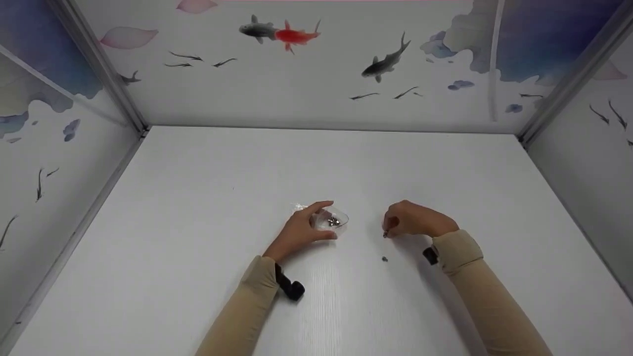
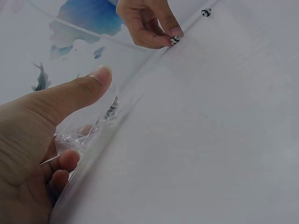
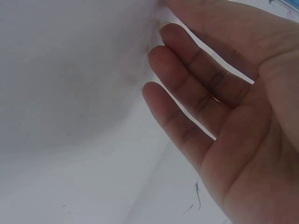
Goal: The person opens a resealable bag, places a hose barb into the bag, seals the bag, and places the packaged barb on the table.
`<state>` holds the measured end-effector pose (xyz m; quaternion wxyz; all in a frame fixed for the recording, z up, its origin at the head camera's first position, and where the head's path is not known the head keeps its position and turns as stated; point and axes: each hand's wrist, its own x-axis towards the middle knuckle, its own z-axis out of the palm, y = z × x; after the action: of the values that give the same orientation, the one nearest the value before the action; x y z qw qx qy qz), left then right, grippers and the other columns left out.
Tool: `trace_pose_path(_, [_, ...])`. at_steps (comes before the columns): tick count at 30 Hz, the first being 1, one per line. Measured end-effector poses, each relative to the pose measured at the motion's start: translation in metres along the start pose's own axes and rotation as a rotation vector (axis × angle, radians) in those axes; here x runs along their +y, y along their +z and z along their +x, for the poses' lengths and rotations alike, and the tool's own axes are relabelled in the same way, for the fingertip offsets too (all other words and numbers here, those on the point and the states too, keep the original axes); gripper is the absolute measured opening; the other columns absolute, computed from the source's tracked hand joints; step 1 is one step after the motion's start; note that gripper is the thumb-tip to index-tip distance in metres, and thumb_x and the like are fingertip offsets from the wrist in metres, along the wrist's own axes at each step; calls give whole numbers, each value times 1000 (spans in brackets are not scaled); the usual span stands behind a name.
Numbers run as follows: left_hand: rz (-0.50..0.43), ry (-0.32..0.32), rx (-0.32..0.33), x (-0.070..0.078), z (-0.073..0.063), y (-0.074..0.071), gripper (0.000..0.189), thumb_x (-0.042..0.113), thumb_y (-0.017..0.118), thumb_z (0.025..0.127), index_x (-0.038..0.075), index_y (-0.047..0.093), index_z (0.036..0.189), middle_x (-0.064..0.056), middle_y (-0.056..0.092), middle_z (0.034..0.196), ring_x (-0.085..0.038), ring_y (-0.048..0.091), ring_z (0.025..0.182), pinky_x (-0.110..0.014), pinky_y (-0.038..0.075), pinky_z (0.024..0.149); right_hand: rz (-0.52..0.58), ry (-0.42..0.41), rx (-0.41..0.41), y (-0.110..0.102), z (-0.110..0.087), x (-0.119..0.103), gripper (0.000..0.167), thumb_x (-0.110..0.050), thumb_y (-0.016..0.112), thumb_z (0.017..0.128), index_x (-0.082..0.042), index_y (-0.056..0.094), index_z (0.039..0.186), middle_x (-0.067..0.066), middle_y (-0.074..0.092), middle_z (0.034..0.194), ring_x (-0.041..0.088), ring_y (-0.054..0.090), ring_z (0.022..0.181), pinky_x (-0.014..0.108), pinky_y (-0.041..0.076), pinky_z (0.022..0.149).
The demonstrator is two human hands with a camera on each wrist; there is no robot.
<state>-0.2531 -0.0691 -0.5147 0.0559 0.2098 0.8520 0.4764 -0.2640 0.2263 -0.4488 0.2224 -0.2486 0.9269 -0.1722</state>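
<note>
My left hand (image 1: 299,230) curves its thumb and fingers round a clear plastic container (image 1: 342,215) on the white table. Several small shiny metal parts (image 1: 334,222) lie inside it. Crinkled clear film (image 2: 70,140) shows between the fingers in the left wrist view; whether it belongs to the container I cannot tell. To the right, my right hand (image 1: 418,219) pinches a small metal fitting (image 2: 174,40) with a dark band, between thumb and forefinger, just over the tabletop. A second such fitting (image 1: 384,259) lies on the table nearer me. In the right wrist view the fitting is hidden.
The white table (image 1: 198,173) reaches back to a white panel (image 1: 306,94) printed with fish. Side panels in metal frames stand at left and right. A black wrist camera (image 1: 295,290) sits by the left cuff, another black piece (image 1: 430,256) by the right.
</note>
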Motion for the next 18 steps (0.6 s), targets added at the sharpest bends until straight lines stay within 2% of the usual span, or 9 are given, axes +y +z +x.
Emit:
trace_pose_path(12, [-8, 10, 3, 0, 0, -1, 78, 40, 84, 71, 24, 51, 140, 1, 62, 109, -11, 41, 68, -26, 36, 63, -48, -5, -3, -3, 0, 0, 12, -8, 67, 88, -17, 74, 90, -3, 66, 93, 13, 54, 84, 30, 48, 76])
trace_pose_path(18, [-30, 14, -8, -1, 0, -1, 78, 38, 84, 72, 23, 50, 140, 0, 61, 106, -11, 39, 68, -26, 35, 64, -9, -18, 3, -4, 1, 0, 13, -9, 65, 88, -18, 73, 89, -4, 66, 94, 12, 57, 88, 31, 49, 80])
